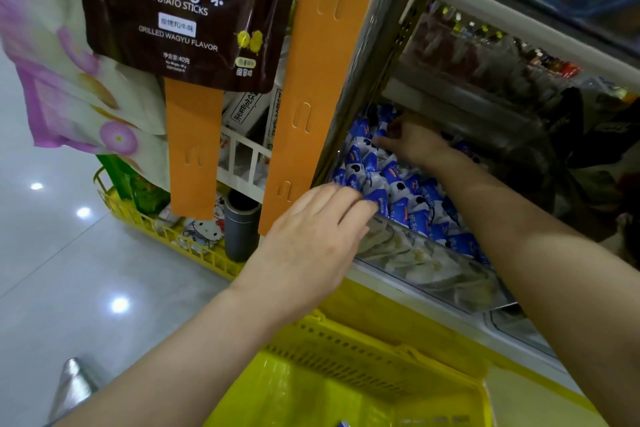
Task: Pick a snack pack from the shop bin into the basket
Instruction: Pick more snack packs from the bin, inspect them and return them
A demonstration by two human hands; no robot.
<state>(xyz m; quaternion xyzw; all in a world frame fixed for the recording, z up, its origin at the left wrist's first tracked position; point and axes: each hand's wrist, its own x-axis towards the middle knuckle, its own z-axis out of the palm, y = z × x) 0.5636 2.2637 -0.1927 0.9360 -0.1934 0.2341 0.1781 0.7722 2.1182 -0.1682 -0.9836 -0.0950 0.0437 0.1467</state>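
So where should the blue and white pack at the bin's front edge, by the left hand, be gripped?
Probably at the blue pack's upturned end, pinched from above by the left hand. That end sticks up over the clear bin front, while neighbouring packs bury its body.

Snack packs: small blue-and-white pouches, cow-patch black spots, orange label patches. Heaped loosely at mixed angles, overlapping, filling shop bin. Bin: clear plastic front wall, tilted outward, sits on lower shelf level. One blue pack at near-left edge of heap, apparently pinched by fingertips, view partly blocked. Basket: yellow plastic, perforated walls, directly below bin; small blue-white corner shows at basket bottom, identity unclear.
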